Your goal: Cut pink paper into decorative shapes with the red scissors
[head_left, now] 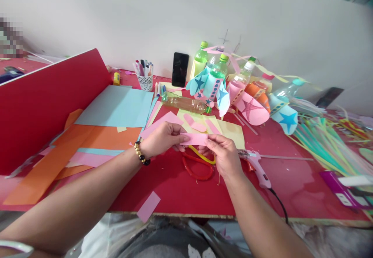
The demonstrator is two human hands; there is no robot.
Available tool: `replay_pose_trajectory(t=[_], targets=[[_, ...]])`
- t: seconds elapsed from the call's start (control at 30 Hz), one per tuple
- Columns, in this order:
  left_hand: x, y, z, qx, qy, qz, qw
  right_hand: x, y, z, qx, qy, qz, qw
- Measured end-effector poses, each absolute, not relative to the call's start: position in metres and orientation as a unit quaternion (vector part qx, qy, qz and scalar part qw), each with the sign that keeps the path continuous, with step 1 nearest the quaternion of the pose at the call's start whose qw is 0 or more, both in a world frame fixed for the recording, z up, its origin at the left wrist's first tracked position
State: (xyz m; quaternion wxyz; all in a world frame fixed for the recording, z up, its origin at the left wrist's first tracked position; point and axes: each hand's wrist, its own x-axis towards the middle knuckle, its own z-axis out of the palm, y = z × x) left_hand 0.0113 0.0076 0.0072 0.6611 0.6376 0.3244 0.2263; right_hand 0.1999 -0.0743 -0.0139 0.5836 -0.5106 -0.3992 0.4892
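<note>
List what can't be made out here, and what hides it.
- Head view, pink strip: both ends, partly covered by the left hand and right hand.
- Head view, table behind the red board: partly hidden by it.
- Head view, upper-left patch: blurred into blocks.
- Head view, glue gun: its cord's far end, out of sight past the table edge.

So here we are: a paper strip (pixel 194 139) bridging left hand (pixel 170 135) and right hand (pixel 223 151), over the table (pixel 175 196). To the right, a glue gun (pixel 258 168); farther right, a bundle of strips (pixel 320 139). Left, stacked sheets (pixel 113 106), then a board (pixel 52 102). Behind, one bottle (pixel 186 103) on its side; phone (pixel 180 69) against the wall (pixel 131 17), cup (pixel 145 83) to its left (pens (pixel 142 68) inside), decorated bottles (pixel 218 71) to its right.
</note>
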Motion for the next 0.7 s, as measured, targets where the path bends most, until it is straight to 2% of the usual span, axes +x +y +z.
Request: replay_pose_trajectory(t=[0.27,0.7], targets=[[0.0105,0.0076,0.0096,0.656,0.329,0.203,0.648,0.2002,-0.0753,-0.0105,-0.516,-0.416,0.494,0.562],[0.0121,0.0085,0.0067,0.607,0.298,0.250,0.693,0.2037,-0.0737,-0.0127,-0.469,-0.351,0.541,0.604]])
